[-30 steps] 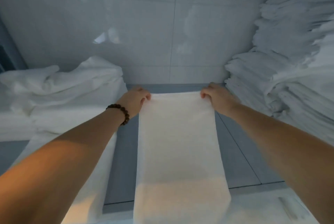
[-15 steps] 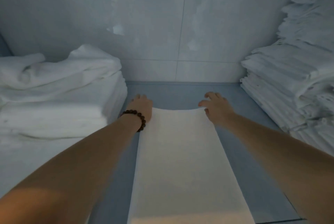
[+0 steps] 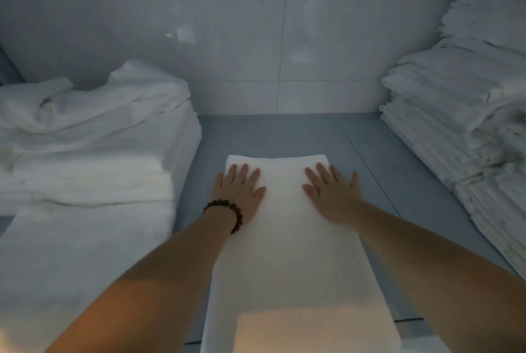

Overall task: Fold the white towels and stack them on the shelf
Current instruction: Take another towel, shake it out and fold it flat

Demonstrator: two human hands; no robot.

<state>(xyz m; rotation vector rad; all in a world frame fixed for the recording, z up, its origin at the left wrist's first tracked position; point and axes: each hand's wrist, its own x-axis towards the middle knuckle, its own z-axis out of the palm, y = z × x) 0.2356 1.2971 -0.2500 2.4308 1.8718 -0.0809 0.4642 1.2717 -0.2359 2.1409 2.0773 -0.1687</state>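
A towel, folded into a long strip, is laid flat along the middle of the grey shelf, its far end short of the tiled wall. The left hand and right hand are pressed palm-down on that far end, one near each corner. The fingers are straight and spread, and nothing is pinched. A loose pile lies to the left and a tall folded stack to the right, both apart from the strip.

The towel is judged soft, light and limp: no shape will be kept once it is lifted, and its layers may slide apart. It is best taken at the two corners of one end, with all layers pinched together, and carried over until the edges meet. Sagging in the middle is to be expected. Once folded, it is better lifted from beneath for stacking.
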